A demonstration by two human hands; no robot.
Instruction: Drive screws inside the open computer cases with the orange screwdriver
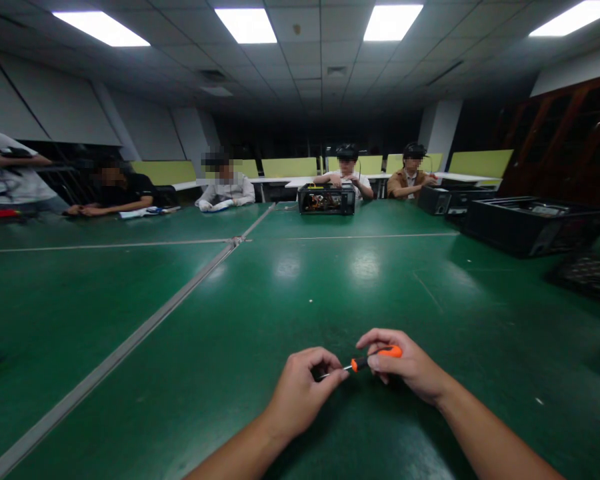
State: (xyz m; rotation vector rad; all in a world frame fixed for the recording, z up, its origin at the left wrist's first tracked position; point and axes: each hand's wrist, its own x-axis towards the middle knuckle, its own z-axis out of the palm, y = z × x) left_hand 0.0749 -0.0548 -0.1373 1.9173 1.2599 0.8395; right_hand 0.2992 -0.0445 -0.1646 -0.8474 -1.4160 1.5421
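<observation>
**Left hand (300, 390) and right hand (413, 370) hold one screwdriver (361, 363) over the green worktop (260, 300)**

The screwdriver is between the two hands, at the near side of the worktop. Its handle is orange and black, and it lies in the fingers of the right hand, which are bent around it; the index finger is raised a little. The left hand is closed with thumb and fingers on the thin metal shaft, near its end. The handle points to the right and the shaft to the left. Whether the tip touches something in the left fingers, I cannot tell.

A grey strip (180, 298) crosses the worktop on the left side. At the far side there is an open computer case (327, 200), with its inner parts visible. Behind it sits a person (347, 180), whose hands are at its top. To the right of this person, another person in brown (405, 183) is near a dark case (437, 199). Nearer, on the right, stands a large black case (530, 227), and a dark patterned object (593, 275) lies at the edge of the view. On the left, three more people are by the worktop, and a red object (0, 215) lies near the one at the far left.
</observation>
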